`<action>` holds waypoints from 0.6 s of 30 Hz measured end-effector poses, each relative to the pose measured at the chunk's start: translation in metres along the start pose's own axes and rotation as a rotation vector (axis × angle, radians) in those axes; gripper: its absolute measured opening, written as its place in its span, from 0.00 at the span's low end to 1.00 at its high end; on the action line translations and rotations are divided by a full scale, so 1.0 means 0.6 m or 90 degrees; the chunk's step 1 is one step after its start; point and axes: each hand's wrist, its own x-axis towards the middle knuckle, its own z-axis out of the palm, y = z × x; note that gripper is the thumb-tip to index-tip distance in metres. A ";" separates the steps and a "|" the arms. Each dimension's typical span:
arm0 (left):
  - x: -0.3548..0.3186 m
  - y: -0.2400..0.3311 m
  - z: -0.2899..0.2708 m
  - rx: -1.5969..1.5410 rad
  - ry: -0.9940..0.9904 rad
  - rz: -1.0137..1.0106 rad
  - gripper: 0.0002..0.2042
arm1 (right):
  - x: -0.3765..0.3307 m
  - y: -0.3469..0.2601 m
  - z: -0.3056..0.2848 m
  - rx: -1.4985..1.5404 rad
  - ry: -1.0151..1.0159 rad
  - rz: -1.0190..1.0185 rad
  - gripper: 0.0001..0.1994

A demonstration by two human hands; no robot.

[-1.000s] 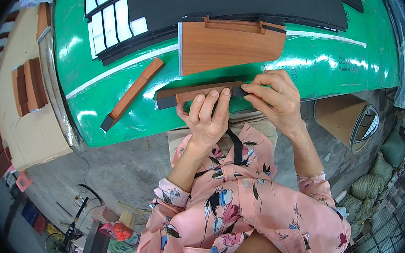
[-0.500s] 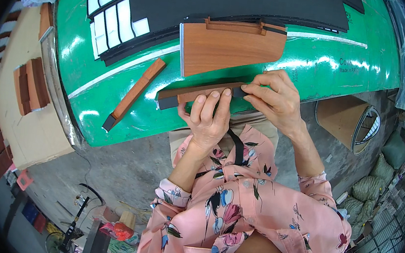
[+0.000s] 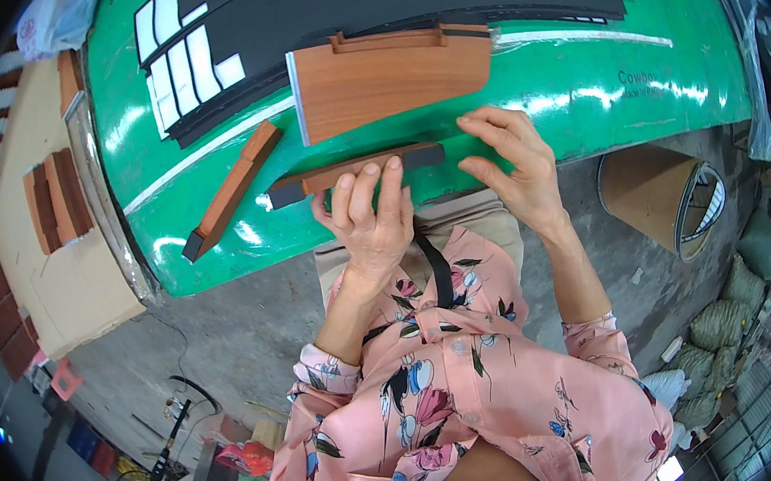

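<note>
Near the table's front edge, a long brown wood-grain bar with black ends (image 3: 320, 180) lies at a slant. My left hand (image 3: 367, 215) is closed on its near side, with the fingertips over its top and the thumb mostly hidden. Off the bar's right end, my right hand (image 3: 517, 165) is raised and holds nothing, its thumb and fingers apart. A stack of brown wood-grain panels (image 3: 397, 87) with a notched far edge and a pale left edge rests just beyond the bar. To the left, a similar brown strip with a black tip (image 3: 234, 189) lies slanted.
Large black sheets (image 3: 335, 0) and white cut pieces (image 3: 194, 59) cover the far part of the green table (image 3: 597, 103). A lower cardboard-topped surface (image 3: 84, 289) at left bears brown pieces (image 3: 59, 200). A brown drum (image 3: 646, 195) stands on the floor at right.
My right hand has let go of the bar's right end, opened and lifted away. My left hand stays on the bar. The whole view has shifted slightly.
</note>
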 end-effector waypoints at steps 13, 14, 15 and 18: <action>0.013 -0.001 -0.007 0.017 -0.004 0.042 0.19 | -0.007 -0.005 0.035 0.026 0.052 -0.055 0.15; 0.012 -0.003 -0.006 0.018 0.002 0.037 0.20 | -0.004 -0.008 0.034 0.010 0.040 -0.068 0.15; 0.011 -0.004 -0.005 0.017 0.007 0.032 0.20 | -0.001 -0.010 0.033 -0.006 0.028 -0.079 0.15; 0.009 -0.003 -0.004 0.017 -0.002 0.030 0.20 | 0.003 -0.007 0.031 -0.008 0.013 -0.081 0.16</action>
